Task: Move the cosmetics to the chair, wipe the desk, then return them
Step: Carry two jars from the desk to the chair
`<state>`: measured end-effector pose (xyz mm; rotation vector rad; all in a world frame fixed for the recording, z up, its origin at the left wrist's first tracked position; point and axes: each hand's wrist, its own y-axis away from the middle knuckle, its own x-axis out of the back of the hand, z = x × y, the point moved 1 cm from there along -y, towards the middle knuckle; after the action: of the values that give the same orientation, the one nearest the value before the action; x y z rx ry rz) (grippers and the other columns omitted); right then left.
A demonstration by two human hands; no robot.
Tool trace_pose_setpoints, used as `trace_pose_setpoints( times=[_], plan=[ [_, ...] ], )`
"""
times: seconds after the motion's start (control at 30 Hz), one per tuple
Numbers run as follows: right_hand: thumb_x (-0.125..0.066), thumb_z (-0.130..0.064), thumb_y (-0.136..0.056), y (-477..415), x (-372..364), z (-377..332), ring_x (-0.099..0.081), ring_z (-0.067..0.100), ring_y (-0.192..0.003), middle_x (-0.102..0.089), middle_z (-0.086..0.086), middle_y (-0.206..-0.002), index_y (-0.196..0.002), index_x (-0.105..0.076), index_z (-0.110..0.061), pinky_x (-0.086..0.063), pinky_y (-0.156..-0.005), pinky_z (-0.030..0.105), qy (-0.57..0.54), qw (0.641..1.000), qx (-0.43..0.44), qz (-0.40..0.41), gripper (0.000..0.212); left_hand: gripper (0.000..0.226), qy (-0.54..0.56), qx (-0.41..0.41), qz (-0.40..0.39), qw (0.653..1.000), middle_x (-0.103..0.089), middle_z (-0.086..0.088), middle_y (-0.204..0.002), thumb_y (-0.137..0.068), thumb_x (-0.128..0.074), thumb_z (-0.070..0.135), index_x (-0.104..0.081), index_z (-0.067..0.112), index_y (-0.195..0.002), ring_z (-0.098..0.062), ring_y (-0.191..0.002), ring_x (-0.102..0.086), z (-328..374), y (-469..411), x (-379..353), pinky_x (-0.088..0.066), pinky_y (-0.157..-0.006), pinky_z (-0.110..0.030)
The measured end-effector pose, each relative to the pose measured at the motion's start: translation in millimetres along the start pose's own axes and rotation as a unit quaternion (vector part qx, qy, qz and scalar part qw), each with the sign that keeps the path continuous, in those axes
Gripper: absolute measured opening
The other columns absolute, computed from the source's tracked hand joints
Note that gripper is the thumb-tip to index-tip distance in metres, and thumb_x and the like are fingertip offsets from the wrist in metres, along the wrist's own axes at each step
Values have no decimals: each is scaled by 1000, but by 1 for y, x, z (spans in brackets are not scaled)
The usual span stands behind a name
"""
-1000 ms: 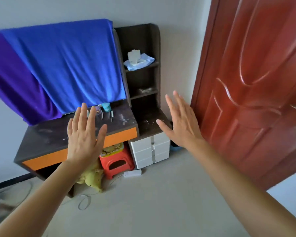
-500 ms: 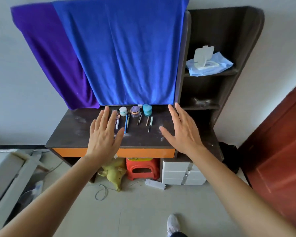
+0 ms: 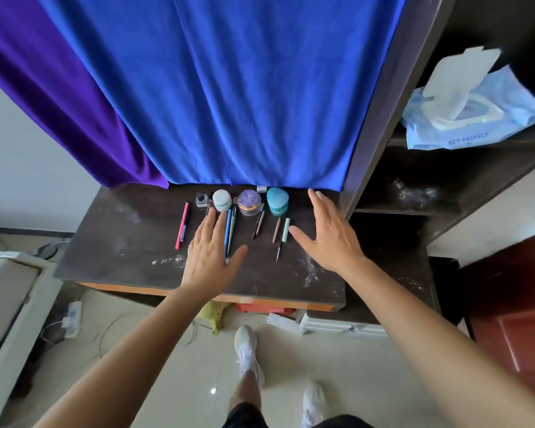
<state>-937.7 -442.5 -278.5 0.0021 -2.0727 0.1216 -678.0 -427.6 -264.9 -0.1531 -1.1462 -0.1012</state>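
A dark desk [image 3: 121,242] dusted with white powder holds a row of cosmetics at its back: a white jar [image 3: 222,199], a purple-lidded jar [image 3: 250,201], a teal jar [image 3: 277,200], a small ink-like bottle [image 3: 201,199], a pink pencil [image 3: 182,225], a blue pencil [image 3: 228,231] and several thin brushes [image 3: 277,230]. My left hand [image 3: 212,257] hovers open, fingers straight, over the blue pencil. My right hand [image 3: 329,234] is open too, spread just right of the brushes. Neither holds anything.
A blue cloth [image 3: 229,88] and a purple cloth [image 3: 59,88] hang behind the desk. A wet-wipe pack [image 3: 473,118] lies on the dark shelf at right. A red stool [image 3: 260,308], a power strip [image 3: 283,322] and white drawers [image 3: 343,327] sit under the desk.
I have stepped closer and the view has tilted down over the desk. Both open hands now reach over the cosmetics row.
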Motion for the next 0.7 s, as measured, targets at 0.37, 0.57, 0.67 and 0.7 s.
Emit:
trace_pose_setpoints(
  times=[0.37,0.57,0.67,0.7],
  plan=[
    [-65,-60,-86,-100,-92,24,-34,24,-144,-27,5,-162,-159,-16,-21,-38,-108,37,-23,988,-135,-66,96,91,46,7,-141,989,-21,-12,-161,-85,-69,48,-23,12,-154,-28,-148,-18,-74,-151,-86,-15,-120,-41],
    [-71,-60,-81,-134,-141,26,-39,27,-141,-33,7,-158,-158,-17,-18,-43,-105,41,-18,980,-183,-75,103,86,62,-10,-161,985,-23,-13,-160,-88,-67,45,-23,12,-155,-28,-148,-22,-82,-183,-128,-27,-117,-44],
    [-71,-59,-82,-140,-152,26,-47,29,-133,-45,10,-150,-156,-24,-14,-45,-101,42,-4,979,-191,-66,98,81,56,-6,-149,987,-32,-15,-156,-89,-66,41,-28,10,-153,-31,-143,-32,-82,-191,-137,-35,-111,-45],
    [-72,-57,-82,-141,-154,26,-52,30,-127,-51,12,-143,-153,-29,-12,-46,-98,41,1,981,-186,-56,94,78,59,-4,-138,989,-37,-15,-153,-89,-67,38,-31,10,-151,-33,-138,-39,-81,-193,-139,-40,-106,-46]
  ],
)
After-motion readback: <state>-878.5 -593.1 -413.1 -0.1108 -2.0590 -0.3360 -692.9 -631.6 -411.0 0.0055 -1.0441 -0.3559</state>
